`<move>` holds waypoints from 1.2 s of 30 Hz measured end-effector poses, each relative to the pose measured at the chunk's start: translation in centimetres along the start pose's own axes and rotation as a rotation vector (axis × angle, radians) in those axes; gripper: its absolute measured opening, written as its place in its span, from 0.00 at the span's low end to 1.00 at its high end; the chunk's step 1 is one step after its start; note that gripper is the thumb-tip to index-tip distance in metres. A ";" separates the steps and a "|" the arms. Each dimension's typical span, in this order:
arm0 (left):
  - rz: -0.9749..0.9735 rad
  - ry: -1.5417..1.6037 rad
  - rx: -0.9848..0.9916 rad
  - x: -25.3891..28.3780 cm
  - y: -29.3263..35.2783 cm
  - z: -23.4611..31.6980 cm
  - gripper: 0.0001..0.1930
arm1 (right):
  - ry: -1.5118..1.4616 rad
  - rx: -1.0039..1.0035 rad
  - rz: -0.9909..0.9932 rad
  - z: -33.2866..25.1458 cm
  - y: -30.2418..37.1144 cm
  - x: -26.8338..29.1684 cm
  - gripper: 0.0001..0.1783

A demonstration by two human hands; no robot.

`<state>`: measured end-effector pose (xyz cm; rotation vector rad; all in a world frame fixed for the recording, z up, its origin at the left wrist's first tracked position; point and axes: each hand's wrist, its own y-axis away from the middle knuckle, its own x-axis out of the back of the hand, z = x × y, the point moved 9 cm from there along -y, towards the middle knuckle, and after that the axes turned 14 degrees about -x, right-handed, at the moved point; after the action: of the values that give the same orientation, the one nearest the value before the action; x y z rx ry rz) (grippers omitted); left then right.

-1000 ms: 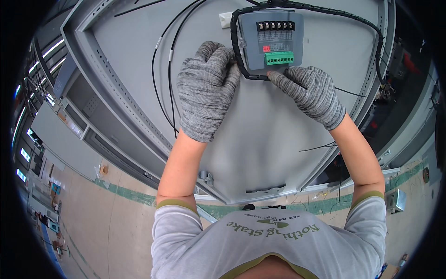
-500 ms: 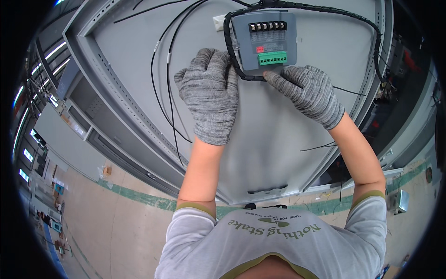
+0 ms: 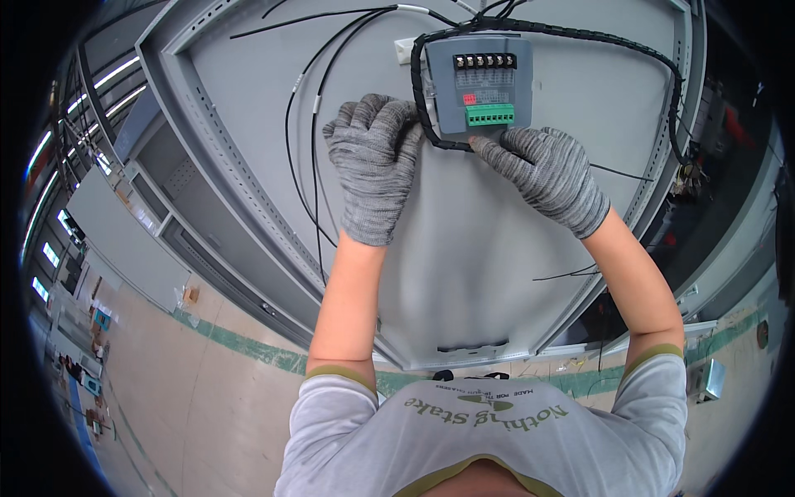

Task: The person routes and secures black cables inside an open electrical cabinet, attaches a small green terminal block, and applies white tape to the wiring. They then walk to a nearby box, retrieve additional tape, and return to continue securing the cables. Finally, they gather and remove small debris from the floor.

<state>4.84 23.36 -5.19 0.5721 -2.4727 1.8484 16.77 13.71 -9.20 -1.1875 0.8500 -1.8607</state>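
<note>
A black wrapped wire harness [image 3: 426, 124] loops down the left side and under the lower edge of a grey electrical module [image 3: 443, 91]. My right hand [image 3: 546, 178], in a grey knitted glove, pinches the harness's lower end between thumb and fingers, just below the green terminal block [image 3: 489, 114]. On the harness's left side is my gloved left hand [image 3: 374, 170], its fingers curled closed toward the thumb. What lies between those fingertips is hidden. Thin black cables [image 3: 315, 141] with white markers hang to the left of that hand.
The module sits on a large grey metal panel [image 3: 464, 273] with raised, perforated side rails [image 3: 240, 190]. More of the harness [image 3: 613, 40] runs along the top and down the right side to loose wire ends [image 3: 687, 170]. A black handle-like strip [image 3: 472, 346] lies near the panel's close edge.
The panel and module appear slightly lower and farther right in view. My left hand's fingers have shifted slightly away from the module, while my right hand keeps its pinch on the harness.
</note>
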 end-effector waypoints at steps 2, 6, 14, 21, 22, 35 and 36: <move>0.030 0.073 0.019 -0.4 0.7 -0.8 0.09 | 0.020 -0.017 -0.033 0.3 -0.1 -0.6 0.25; 0.124 0.238 0.078 0.5 1.2 -1.0 0.10 | 0.097 -0.022 -0.043 -0.2 -0.1 -0.3 0.24; 0.070 0.261 0.030 -1.1 -0.5 0.9 0.03 | 0.056 -0.112 0.022 0.4 0.5 -0.6 0.21; 0.259 0.417 0.095 -1.5 2.1 -0.4 0.07 | 0.033 -0.366 0.032 -3.5 5.0 2.5 0.25; 0.302 0.458 0.102 -1.9 3.0 -0.9 0.07 | -0.003 -0.392 0.089 -4.3 6.7 3.9 0.24; 0.546 0.607 0.060 5.5 8.1 13.1 0.10 | -0.198 -1.291 -0.095 -10.7 34.8 13.9 0.17; 0.565 0.693 0.028 5.6 7.8 15.3 0.12 | -0.188 -1.377 -0.156 -11.8 38.0 13.6 0.16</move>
<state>0.67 9.42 -15.90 -0.7331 -2.2204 1.7800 11.20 -15.10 -39.31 -2.1836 2.0792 -1.0665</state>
